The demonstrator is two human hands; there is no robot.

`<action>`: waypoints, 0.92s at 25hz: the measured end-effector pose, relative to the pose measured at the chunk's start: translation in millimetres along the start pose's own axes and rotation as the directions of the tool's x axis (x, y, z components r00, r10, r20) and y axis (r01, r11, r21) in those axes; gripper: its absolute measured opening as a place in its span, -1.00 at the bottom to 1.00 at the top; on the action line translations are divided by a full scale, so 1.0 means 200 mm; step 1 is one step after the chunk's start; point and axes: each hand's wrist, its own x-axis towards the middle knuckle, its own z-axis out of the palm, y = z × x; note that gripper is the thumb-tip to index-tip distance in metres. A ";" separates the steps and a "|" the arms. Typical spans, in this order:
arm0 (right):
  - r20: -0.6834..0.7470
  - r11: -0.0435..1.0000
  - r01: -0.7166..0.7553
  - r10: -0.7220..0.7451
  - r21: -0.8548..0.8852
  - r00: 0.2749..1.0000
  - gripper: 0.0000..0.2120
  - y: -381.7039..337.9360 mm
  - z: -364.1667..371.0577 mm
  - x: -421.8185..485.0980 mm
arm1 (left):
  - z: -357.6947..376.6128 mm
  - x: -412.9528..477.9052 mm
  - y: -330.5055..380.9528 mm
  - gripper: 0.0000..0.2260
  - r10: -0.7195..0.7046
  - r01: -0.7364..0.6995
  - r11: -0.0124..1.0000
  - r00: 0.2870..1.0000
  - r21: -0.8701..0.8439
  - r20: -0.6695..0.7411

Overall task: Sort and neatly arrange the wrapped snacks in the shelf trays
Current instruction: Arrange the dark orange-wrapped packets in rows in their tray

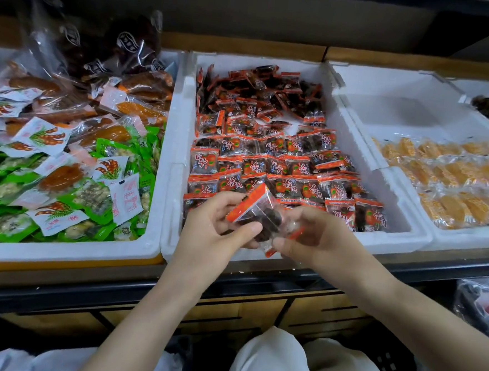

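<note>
A dim shop shelf (56, 291) carries a row of white foam trays side by side under a dark upper board. The left tray (59, 252) is heaped with mixed green, white and orange packets (49, 140), and clear bags of dark fruit (102, 45) lean at its back. The right tray (402, 109) is bare at the rear, with yellow-orange wrapped pieces (455, 177) laid across its front half. The middle tray (180, 140) holds the red-and-clear wrapped snacks (268, 163), in flat overlapping rows at the front and a loose heap (261, 93) behind. Both bare forearms reach up from below and cover the tray's near wall and part of the front row. The left hand (214, 226) pinches the red end of a held packet (253, 206) between its thumb and curled fingers. The right hand (315, 233) has its fingers curled round the other end. The packet is tilted, just above the tray's near edge. Whether a second packet sits in the grip is unclear. White-clad knees (271, 361) show at the bottom, and a plastic bag (484, 303) lies low on the right.
</note>
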 end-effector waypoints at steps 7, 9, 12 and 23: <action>0.351 0.893 -0.332 0.219 0.303 0.910 -0.55 -0.02 -0.07 -0.02 | 0.01 0.01 0.04 -0.63 0.113 -0.152 0.978 0.962 0.142 0.247; 0.258 0.893 -0.268 0.180 0.363 0.949 -0.58 -0.01 -0.09 -0.02 | 0.02 0.02 0.04 -0.67 0.130 -0.162 0.974 0.973 0.158 0.192; -0.050 0.983 -0.062 0.072 0.174 0.996 -0.67 0.01 -0.11 -0.02 | 0.04 0.01 0.03 -0.73 -0.016 0.019 1.000 0.995 -0.022 0.101; -0.006 0.946 0.160 -0.168 -0.283 0.986 -0.85 0.00 -0.05 -0.07 | 0.05 0.04 0.03 -0.74 0.011 -0.032 0.966 0.997 0.258 0.083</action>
